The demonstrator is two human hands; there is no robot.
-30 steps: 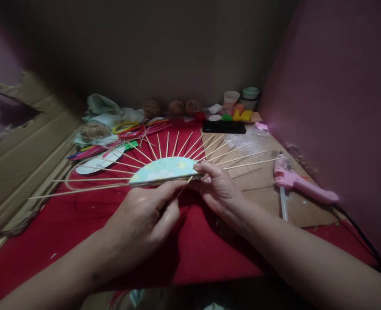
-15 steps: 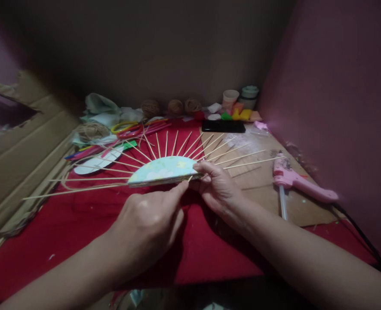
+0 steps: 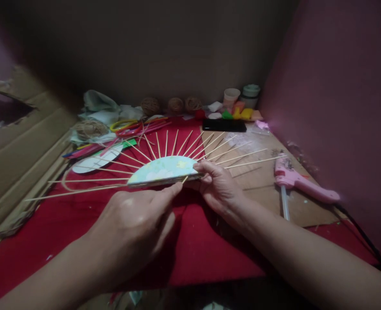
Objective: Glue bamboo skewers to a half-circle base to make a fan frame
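Observation:
A half-round piece covered in light blue patterned cloth (image 3: pixel 161 169) has several thin wooden sticks (image 3: pixel 190 143) fanning out from its curved edge. My right hand (image 3: pixel 219 185) grips its right end, thumb on top and fingers below. Between the fingertips of my left hand (image 3: pixel 142 215) is a short thin stick (image 3: pixel 184 180), its tip at the lower straight edge of the piece; the rest of it is hidden in the hand. A strand of twine (image 3: pixel 64 181) loops around the leftmost sticks.
A pink glue gun (image 3: pixel 293 178) lies on a cardboard sheet (image 3: pixel 258 193) at the right, its cord trailing off. Behind are a black phone (image 3: pixel 224 125), twine balls (image 3: pixel 150 106), a cup (image 3: pixel 231 98) and yellow-handled scissors (image 3: pixel 122 125). A white oval piece (image 3: pixel 95 162) lies left on red cloth (image 3: pixel 210 254).
My left hand has moved slightly left and down along the straight edge, with the short stick still in its fingertips. My right hand keeps its hold on the half-round piece.

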